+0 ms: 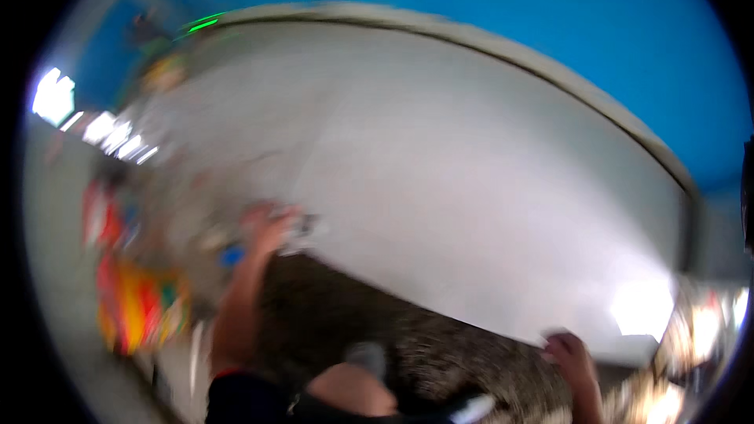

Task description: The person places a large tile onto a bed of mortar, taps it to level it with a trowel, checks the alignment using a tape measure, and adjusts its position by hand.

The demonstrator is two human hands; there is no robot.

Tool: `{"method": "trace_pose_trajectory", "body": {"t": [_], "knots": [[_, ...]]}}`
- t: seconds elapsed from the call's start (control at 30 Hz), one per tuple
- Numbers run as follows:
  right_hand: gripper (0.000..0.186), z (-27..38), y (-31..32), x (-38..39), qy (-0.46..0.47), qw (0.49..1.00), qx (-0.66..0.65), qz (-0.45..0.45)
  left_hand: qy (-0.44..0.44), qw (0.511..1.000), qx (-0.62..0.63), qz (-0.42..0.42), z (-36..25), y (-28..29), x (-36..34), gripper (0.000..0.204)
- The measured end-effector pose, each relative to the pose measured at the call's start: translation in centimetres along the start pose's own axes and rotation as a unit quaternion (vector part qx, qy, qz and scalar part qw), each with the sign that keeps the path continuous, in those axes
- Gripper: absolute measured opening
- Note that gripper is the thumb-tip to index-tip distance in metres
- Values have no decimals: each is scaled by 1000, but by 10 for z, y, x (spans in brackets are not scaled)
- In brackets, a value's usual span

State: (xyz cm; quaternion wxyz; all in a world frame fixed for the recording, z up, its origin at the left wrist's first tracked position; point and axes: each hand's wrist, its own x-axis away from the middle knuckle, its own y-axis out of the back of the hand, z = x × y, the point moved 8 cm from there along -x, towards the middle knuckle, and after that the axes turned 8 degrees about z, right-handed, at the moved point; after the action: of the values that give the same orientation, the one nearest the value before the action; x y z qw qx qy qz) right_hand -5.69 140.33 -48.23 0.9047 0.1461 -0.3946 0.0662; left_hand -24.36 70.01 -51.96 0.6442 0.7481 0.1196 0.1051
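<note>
The picture is smeared by motion. A large pale grey surface (440,149), with a curved front edge, fills the middle. My left hand (269,221) reaches to its near left part, beside a small blurred grey-and-white object (306,228); whether it holds this I cannot tell. A small blue thing (232,256) is just below that hand. My right hand (567,355) is at the surface's front edge on the right, fingers bent and blurred; what they hold, if anything, is unclear.
Bright blue walls (550,23) stand behind the surface. Red and yellow bags or sacks (141,302) lie at the left beside a grey ledge (55,228). My legs and shoes are over dark, rough ground (416,345). Glaring light shows at both sides.
</note>
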Motion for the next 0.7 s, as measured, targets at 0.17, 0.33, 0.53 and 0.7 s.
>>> {"method": "trace_pose_trajectory", "body": {"t": [0.17,0.33,0.53,0.7], "knots": [[38,15,-18,-15,-10,998,39,52,3,960,230,157,-53,-133,-45,74],[45,43,-31,-27,81,996,39,20,-252,955,125,-98,-178,-189,19,56],[63,46,-61,-55,96,985,141,19,-307,891,268,201,-299,-207,134,70],[76,34,-94,-66,24,972,222,75,-370,810,365,271,-347,-160,187,69]]}}
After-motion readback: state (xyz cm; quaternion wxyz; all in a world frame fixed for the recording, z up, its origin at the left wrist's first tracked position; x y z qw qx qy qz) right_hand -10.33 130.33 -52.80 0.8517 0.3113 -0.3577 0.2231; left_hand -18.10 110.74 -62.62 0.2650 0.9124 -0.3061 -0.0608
